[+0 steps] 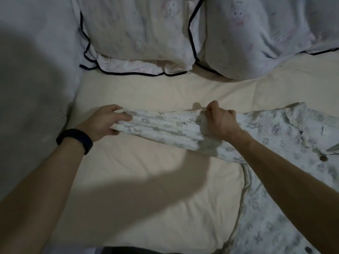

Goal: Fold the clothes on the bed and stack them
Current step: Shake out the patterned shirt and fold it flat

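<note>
**Both forearms reach out, a printed sleeve (pixel 165 129) held between the hands**

Bare forearms come in from the bottom edge, well apart, over a cream bed sheet (pixel 146 189). On the left wrist sits a black wristband (pixel 74 141). Just beyond it, the left hand (pixel 104 121) grips the cuff end of the sleeve, with its fingers curled over the far edge and its thumb lying across the near side of the cloth. From there the sleeve runs rightward, stretched flat and lifted slightly off the sheet. Farther along, the right hand (pixel 220 123) pinches the sleeve with its fingers bunched tight, nearer the shoulder. The sleeve belongs to a pale shirt (pixel 293 143) printed with small grey figures. It lies spread on the right side of the bed and runs down to the bottom right corner, with a brown button (pixel 323 158) showing near the right edge. At the head of the bed rest two pale pillows, one left of centre (pixel 139 33) with dark piping and one to the right (pixel 266 33).
</note>
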A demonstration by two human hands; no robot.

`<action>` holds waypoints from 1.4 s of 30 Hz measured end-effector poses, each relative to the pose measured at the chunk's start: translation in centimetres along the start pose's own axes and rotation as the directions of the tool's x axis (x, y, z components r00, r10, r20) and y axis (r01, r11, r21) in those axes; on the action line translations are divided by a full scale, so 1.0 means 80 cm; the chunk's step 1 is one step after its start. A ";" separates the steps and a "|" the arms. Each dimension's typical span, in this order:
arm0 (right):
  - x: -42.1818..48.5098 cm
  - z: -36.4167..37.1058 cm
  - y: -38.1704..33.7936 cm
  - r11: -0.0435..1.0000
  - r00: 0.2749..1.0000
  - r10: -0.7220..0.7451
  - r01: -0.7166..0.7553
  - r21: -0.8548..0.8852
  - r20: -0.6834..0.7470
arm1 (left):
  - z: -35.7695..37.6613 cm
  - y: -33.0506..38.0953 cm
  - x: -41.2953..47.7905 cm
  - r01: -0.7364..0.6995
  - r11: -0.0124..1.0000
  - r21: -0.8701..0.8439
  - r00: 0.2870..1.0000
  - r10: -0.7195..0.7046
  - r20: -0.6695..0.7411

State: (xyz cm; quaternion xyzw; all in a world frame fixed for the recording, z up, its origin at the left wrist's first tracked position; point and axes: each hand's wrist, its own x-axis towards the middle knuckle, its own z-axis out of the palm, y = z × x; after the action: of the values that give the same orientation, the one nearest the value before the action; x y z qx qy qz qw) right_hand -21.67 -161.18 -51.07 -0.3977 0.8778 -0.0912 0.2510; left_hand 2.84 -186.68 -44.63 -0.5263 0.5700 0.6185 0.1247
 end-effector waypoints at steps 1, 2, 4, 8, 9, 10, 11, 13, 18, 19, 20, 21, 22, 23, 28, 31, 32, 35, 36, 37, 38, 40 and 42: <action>0.000 0.002 0.002 0.999 0.999 0.003 -0.002 0.040 -0.035 | -0.003 -0.008 0.005 0.032 0.999 0.020 0.999 -0.032 0.006; 0.002 0.004 0.004 0.996 0.997 0.005 0.002 0.085 -0.083 | -0.005 -0.018 0.011 0.038 0.997 0.063 0.999 -0.037 -0.018; 0.005 0.006 0.003 0.982 0.971 0.028 0.017 0.186 -0.237 | 0.000 -0.037 0.022 -0.023 0.983 0.180 0.988 0.050 -0.145; 0.004 0.020 -0.008 0.991 0.944 0.015 0.031 0.133 -0.329 | 0.032 -0.063 0.028 -0.130 0.909 0.395 0.861 0.301 -0.410; 0.001 0.025 -0.007 0.997 0.955 -0.001 0.026 0.079 -0.298 | 0.043 -0.065 0.024 -0.119 0.895 0.430 0.837 0.324 -0.442; -0.003 0.030 -0.006 0.999 0.957 -0.002 0.014 0.038 -0.291 | 0.055 -0.066 0.018 -0.102 0.878 0.468 0.803 0.351 -0.482; -0.009 0.034 -0.004 1.000 0.947 0.021 -0.016 0.019 -0.319 | 0.066 -0.068 0.013 -0.081 0.833 0.547 0.741 0.417 -0.526; -0.030 0.037 -0.001 0.989 0.894 0.147 -0.126 0.078 -0.424 | 0.086 -0.066 0.001 -0.057 0.624 0.779 0.599 0.646 -0.474; -0.111 0.057 0.020 0.919 0.831 0.394 -0.360 0.162 -0.393 | 0.174 -0.064 -0.007 -0.379 0.219 0.899 0.715 0.686 0.135; -0.119 0.061 0.030 0.886 0.832 0.463 -0.428 0.175 -0.307 | 0.188 -0.069 0.000 -0.380 0.178 0.908 0.758 0.623 0.195; -0.121 0.065 0.041 0.857 0.829 0.514 -0.486 0.169 -0.220 | 0.192 -0.075 0.009 -0.336 0.149 0.930 0.801 0.564 0.199; -0.118 0.068 0.052 0.841 0.829 0.540 -0.523 0.137 -0.146 | 0.187 -0.082 0.020 -0.268 0.150 0.952 0.845 0.511 0.157; -0.114 0.071 0.062 0.840 0.835 0.542 -0.534 0.098 -0.090 | 0.176 -0.090 0.030 -0.196 0.172 0.965 0.877 0.471 0.095; -0.107 0.071 0.069 0.854 0.853 0.520 -0.516 0.063 -0.055 | 0.160 -0.100 0.035 -0.127 0.191 0.973 0.892 0.451 0.027; -0.061 0.077 0.038 0.977 0.977 0.214 -0.214 -0.005 -0.019 | 0.081 -0.123 0.012 0.005 0.377 0.926 0.842 0.499 -0.207; -0.037 0.091 -0.015 0.996 0.996 0.091 -0.091 0.017 -0.007 | 0.071 -0.112 -0.006 -0.003 0.716 0.698 0.666 0.522 -0.533; -0.028 0.093 -0.036 0.997 0.998 0.067 -0.066 0.049 -0.016 | 0.068 -0.107 -0.009 0.006 0.804 0.595 0.627 0.460 -0.628; -0.004 0.091 -0.088 0.996 0.996 -0.043 0.050 0.079 -0.081 | 0.066 -0.099 -0.012 0.076 0.868 0.490 0.655 0.327 -0.681; 0.002 0.090 -0.102 0.993 0.991 -0.083 0.092 0.075 -0.107 | 0.067 -0.098 -0.012 0.080 0.865 0.495 0.676 0.318 -0.665; 0.011 0.088 -0.118 0.989 0.986 -0.110 0.121 0.085 -0.129 | 0.064 -0.098 -0.012 0.078 0.871 0.485 0.692 0.303 -0.655; 0.018 0.087 -0.129 0.987 0.983 -0.116 0.130 0.095 -0.140 | 0.063 -0.097 -0.011 0.061 0.882 0.467 0.705 0.293 -0.645; 0.037 0.086 -0.150 0.986 0.981 -0.145 0.154 0.059 -0.127 | 0.058 -0.096 -0.013 0.005 0.912 0.409 0.716 0.283 -0.639; 0.057 0.085 -0.166 0.981 0.978 -0.190 0.192 0.014 -0.087 | 0.054 -0.098 -0.019 -0.059 0.932 0.357 0.707 0.291 -0.644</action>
State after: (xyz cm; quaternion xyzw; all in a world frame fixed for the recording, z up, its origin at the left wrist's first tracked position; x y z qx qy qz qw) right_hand -12.09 -173.18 -53.81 -0.4730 0.8444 -0.1414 0.2079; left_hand 7.15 -179.90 -48.82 -0.6338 0.7128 0.2908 -0.0744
